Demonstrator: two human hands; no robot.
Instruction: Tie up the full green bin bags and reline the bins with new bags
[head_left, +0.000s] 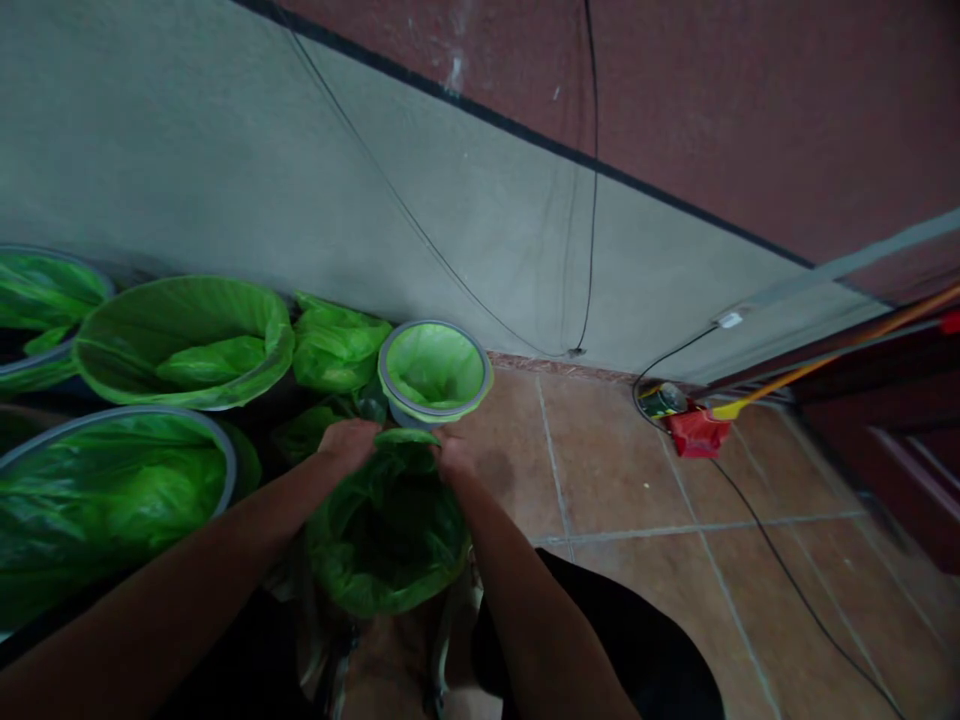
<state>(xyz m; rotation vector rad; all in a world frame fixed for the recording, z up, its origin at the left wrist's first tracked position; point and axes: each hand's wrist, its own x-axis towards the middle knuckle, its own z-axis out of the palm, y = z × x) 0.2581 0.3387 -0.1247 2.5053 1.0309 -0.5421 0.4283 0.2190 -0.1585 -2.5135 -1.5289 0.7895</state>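
Between my knees stands a bin lined with a green bin bag (386, 590), its opening dark inside. My left hand (349, 445) is closed on the far left part of the bag's rim. On the far right part of that rim, my right hand (454, 455) is closed too. The green film stretches between both hands; the fingertips are partly hidden. Just beyond them sits a small grey-rimmed bin (435, 370) with a pale green liner. Left of it lies a bunched green bag (337, 345).
More lined bins crowd the left: a wide one (184, 290) by the wall and a grey-rimmed one (225, 450) nearer me. At the right, a red dustpan (697, 432), a tin can (664, 400) and a yellow-handled broom (795, 375) are near the wall. A black cable (787, 575) crosses the tiles.
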